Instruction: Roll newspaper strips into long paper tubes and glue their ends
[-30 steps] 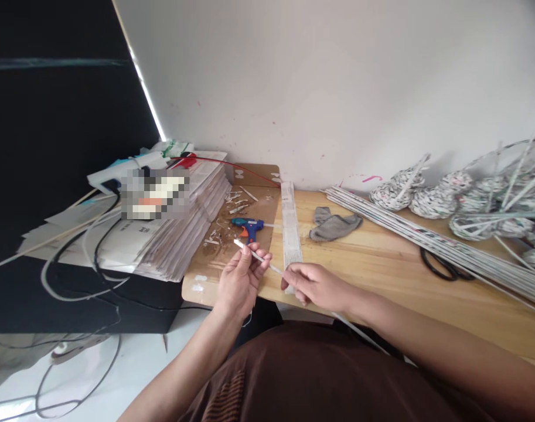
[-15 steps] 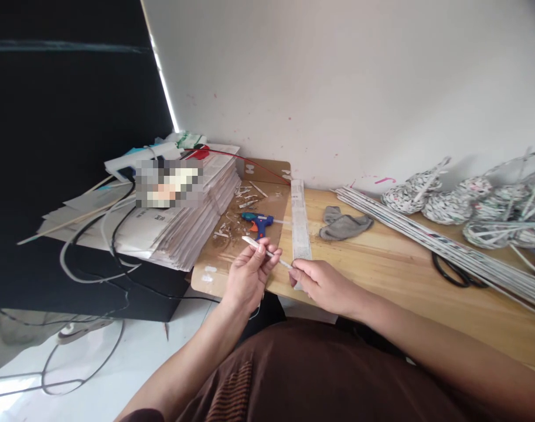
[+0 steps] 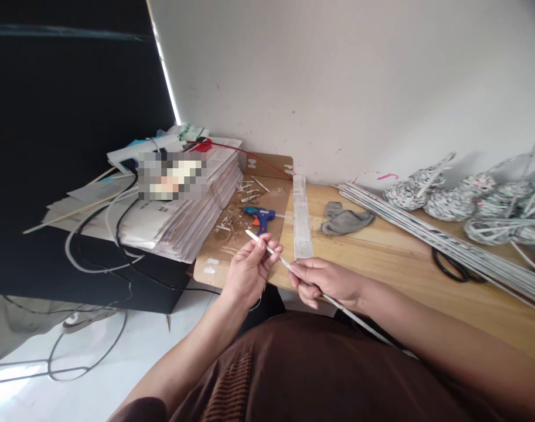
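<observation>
A thin white rolled newspaper tube (image 3: pixel 359 321) runs through both my hands, from a tip beyond my left fingers down past my right wrist towards my lap. My left hand (image 3: pixel 251 266) pinches it just behind that tip, palm turned up. My right hand (image 3: pixel 326 279) grips the tube a short way further along, thumb on top. Just beyond my left hand a blue glue gun (image 3: pixel 262 218) lies on a brown board (image 3: pixel 214 258). A flat strip of newspaper (image 3: pixel 301 217) lies on the table past my right hand.
Stacked newspapers (image 3: pixel 179 234) with cables stand at the left. A grey cloth (image 3: pixel 347 220) lies on the wooden table (image 3: pixel 381 264). To the right are a bundle of paper tubes (image 3: pixel 408 240), black scissors handles (image 3: pixel 452 271) and woven paper balls (image 3: pixel 447 202). Paper scraps (image 3: pixel 249 193) litter the board.
The tube has turned in my fingers, its tip now looking round and narrow instead of flat. My right fingers have loosened slightly, and its tail now shows below my right hand.
</observation>
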`<state>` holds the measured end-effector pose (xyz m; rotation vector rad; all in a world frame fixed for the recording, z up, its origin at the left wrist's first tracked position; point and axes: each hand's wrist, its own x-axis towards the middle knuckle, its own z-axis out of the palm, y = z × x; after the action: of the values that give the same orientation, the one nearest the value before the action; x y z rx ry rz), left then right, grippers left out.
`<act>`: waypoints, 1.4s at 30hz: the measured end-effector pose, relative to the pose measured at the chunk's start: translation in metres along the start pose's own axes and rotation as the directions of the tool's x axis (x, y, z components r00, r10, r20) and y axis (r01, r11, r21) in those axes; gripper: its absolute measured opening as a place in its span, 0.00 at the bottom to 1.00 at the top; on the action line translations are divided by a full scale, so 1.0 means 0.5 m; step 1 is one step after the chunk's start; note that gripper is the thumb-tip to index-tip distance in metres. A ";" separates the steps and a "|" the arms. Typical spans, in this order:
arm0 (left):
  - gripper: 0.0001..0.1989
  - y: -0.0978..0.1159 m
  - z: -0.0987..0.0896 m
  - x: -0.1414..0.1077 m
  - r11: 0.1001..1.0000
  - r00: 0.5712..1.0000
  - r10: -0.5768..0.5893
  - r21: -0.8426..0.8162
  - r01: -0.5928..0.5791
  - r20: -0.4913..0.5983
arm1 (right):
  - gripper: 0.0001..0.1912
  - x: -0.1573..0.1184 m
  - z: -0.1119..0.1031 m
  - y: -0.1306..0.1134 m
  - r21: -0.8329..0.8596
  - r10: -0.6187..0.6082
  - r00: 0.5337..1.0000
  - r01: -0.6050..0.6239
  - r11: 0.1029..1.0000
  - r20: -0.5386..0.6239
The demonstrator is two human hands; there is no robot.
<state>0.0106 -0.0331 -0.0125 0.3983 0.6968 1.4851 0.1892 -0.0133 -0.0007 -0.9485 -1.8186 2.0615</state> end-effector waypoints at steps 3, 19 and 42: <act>0.05 -0.001 0.000 -0.001 1.000 1.000 0.001 0.019 -0.001 0.001 | 0.21 0.001 -0.005 -0.001 -0.049 -0.035 0.996 0.031 0.998 -0.082; 0.05 -0.010 0.006 0.002 1.000 1.000 0.011 0.021 -0.010 -0.020 | 0.17 -0.001 0.000 -0.007 -0.377 -0.269 0.923 0.154 0.913 -0.274; 0.08 -0.019 0.015 0.003 0.998 1.000 -0.013 0.067 0.012 0.015 | 0.21 -0.002 -0.004 -0.006 -0.188 -0.194 0.960 0.157 0.970 -0.201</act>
<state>0.0225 -0.0311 -0.0133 0.4553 0.7372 1.4485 0.1906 -0.0116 0.0026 -0.9730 -1.9065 1.6489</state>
